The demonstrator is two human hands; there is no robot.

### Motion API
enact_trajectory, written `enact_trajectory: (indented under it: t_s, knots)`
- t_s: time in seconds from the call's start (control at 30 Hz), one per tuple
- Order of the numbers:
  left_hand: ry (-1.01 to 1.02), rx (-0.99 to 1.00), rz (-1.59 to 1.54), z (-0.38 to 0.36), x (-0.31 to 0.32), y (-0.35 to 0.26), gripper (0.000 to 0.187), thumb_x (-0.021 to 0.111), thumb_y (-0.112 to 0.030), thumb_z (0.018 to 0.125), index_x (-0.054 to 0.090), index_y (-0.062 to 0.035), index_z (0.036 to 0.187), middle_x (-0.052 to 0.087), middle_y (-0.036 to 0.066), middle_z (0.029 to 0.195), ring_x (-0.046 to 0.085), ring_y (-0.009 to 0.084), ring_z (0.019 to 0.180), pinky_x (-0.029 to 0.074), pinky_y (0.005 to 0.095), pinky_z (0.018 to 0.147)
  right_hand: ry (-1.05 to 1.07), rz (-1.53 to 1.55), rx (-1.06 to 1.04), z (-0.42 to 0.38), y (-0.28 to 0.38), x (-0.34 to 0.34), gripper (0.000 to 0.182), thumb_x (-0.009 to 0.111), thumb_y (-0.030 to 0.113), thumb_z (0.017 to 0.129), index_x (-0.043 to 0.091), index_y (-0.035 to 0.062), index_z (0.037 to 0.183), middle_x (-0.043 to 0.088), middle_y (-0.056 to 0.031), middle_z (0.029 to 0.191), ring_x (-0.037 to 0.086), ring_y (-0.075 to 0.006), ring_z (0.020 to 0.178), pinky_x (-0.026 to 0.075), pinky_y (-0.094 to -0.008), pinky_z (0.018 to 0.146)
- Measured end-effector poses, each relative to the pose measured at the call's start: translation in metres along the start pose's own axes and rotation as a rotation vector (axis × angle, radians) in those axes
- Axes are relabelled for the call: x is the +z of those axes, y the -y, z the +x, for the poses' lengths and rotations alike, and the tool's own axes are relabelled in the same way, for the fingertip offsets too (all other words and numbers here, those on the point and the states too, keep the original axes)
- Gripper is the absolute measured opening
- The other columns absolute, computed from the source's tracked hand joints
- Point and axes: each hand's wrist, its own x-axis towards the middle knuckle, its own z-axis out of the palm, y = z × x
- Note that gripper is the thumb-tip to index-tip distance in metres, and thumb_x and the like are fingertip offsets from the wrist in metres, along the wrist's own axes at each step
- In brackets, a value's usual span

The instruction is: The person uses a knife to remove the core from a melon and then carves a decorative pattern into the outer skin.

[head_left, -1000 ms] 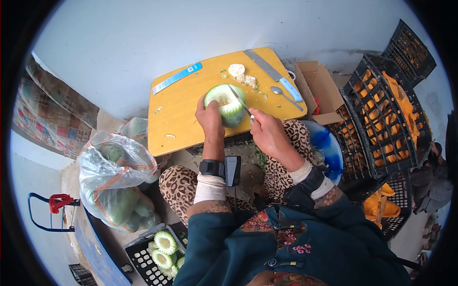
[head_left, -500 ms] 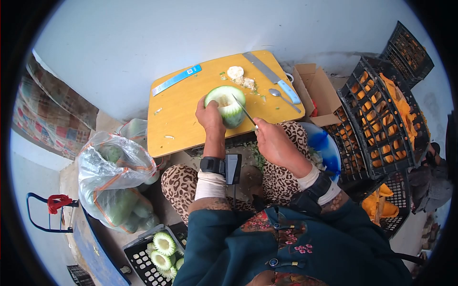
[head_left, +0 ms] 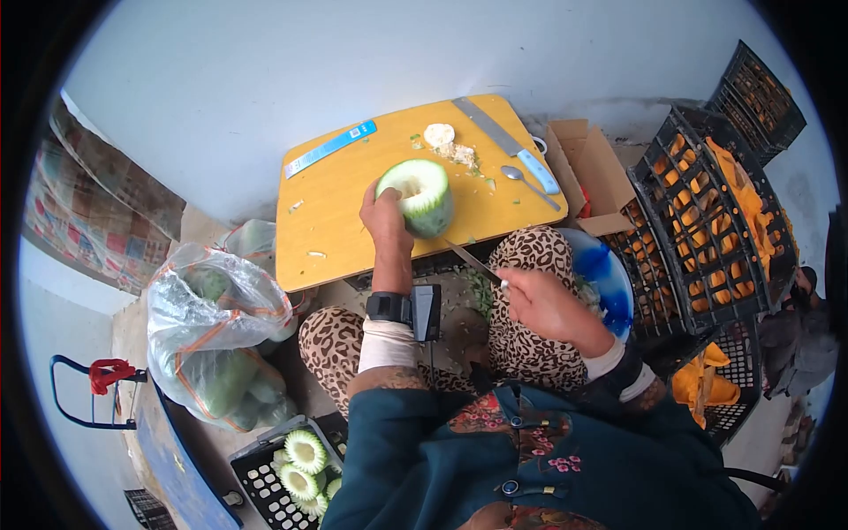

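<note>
Small knife [head_left: 472, 261] has come off the gourd [head_left: 428, 216] and dropped toward the body, blade now apart from the rim, so no cutting contact at this instant. Tip points back up toward the near right side of the gourd, by the front edge of the yellow surface [head_left: 336, 216]. Gourd is at the near part of the surface, open end up and tipped a bit toward the body, pale hollow showing, skin near the rim streaked with pale cuts; can't tell if its base is resting on the surface or held just off it. Left hand [head_left: 385, 219] clamps the gourd's left wall, thumb hooked over the rim, other fingers mostly hidden around the outside. Right hand [head_left: 548, 300] is closed around the small knife's handle, nearer the body and to the right of the gourd, above the patterned right trouser leg [head_left: 536, 252]. Left forearm runs almost straight out from the body to the gourd; right forearm angles inward from the right, knuckles up, wrist looks fairly straight. Beyond the gourd: round white piece [head_left: 439, 134] with scraps [head_left: 459, 155] beside it. Right of the gourd: spoon [head_left: 514, 173], with large knife [head_left: 490, 125] farther back. Blue strip [head_left: 331, 148] back left of the gourd. Scalloped pieces [head_left: 306, 451] in a black basket [head_left: 256, 481], left of the gourd and much closer to the body, well apart from it
</note>
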Motion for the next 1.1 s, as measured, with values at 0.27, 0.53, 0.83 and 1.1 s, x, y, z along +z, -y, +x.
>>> enact_trajectory:
  t_s: [0.27, 0.53, 0.83, 1.1]
  knots:
    - [0.090, -0.015, 0.019, 0.005, -0.005, 0.002, 0.042, 0.049, 0.002, 0.073, 0.058, 0.0025, 0.114, 0.063, 0.013, 0.101, 0.061, 0.0230, 0.089, 0.050, 0.0333, 0.079, -0.171, 0.189, -0.037, 0.020, 0.024, 0.004, 0.034, 0.045, 0.005, 0.091, 0.048, -0.0012, 0.124, 0.060, -0.0138, 0.070, 0.062, -0.0246, 0.063, 0.048, -0.0347, 0.061]
    - [0.140, -0.053, -0.014, 0.011, -0.014, 0.002, 0.045, 0.048, 0.002, 0.073, 0.056, 0.0022, 0.117, 0.062, 0.014, 0.104, 0.062, 0.0241, 0.090, 0.051, 0.0341, 0.079, -0.255, 0.213, -0.070, 0.047, 0.015, 0.019, 0.033, 0.045, 0.006, 0.091, 0.048, -0.0031, 0.123, 0.061, -0.0131, 0.068, 0.063, -0.0251, 0.064, 0.049, -0.0355, 0.062]
    - [0.174, -0.080, -0.056, 0.011, -0.018, 0.002, 0.046, 0.047, 0.001, 0.072, 0.055, 0.0016, 0.118, 0.062, 0.015, 0.105, 0.062, 0.0251, 0.091, 0.051, 0.0347, 0.079, -0.248, 0.197, -0.066, 0.048, 0.012, 0.027, 0.032, 0.048, 0.009, 0.092, 0.049, -0.0015, 0.122, 0.062, -0.0138, 0.068, 0.064, -0.0278, 0.065, 0.050, -0.0375, 0.063]
    - [0.197, -0.068, -0.048, 0.015, -0.021, 0.005, 0.047, 0.047, 0.001, 0.072, 0.055, 0.0014, 0.118, 0.062, 0.014, 0.105, 0.061, 0.0249, 0.091, 0.051, 0.0350, 0.080, -0.256, 0.200, -0.100, 0.050, 0.012, 0.028, 0.032, 0.049, 0.008, 0.092, 0.049, -0.0018, 0.121, 0.060, -0.0152, 0.068, 0.063, -0.0288, 0.064, 0.049, -0.0381, 0.061]
